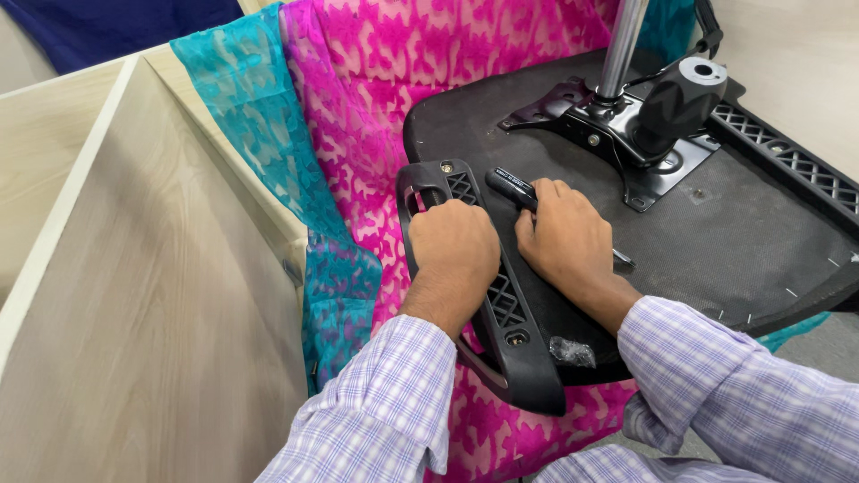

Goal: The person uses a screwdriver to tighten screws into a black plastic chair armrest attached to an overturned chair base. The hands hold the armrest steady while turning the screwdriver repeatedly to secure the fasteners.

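On the upturned chair seat [716,241] we've got left hand [456,250] fisted round the armrest [501,304], right hand [564,237] gripping a half-hidden black marker [510,186]

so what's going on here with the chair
A person in a checked shirt works on an upturned office chair seat lying on pink and teal cloth. The left hand presses on a black plastic armrest bracket at the seat's edge. The right hand grips a black-handled tool beside it. The metal mechanism plate sits further back.

Small crumpled clear bag [572,351] by armrest.
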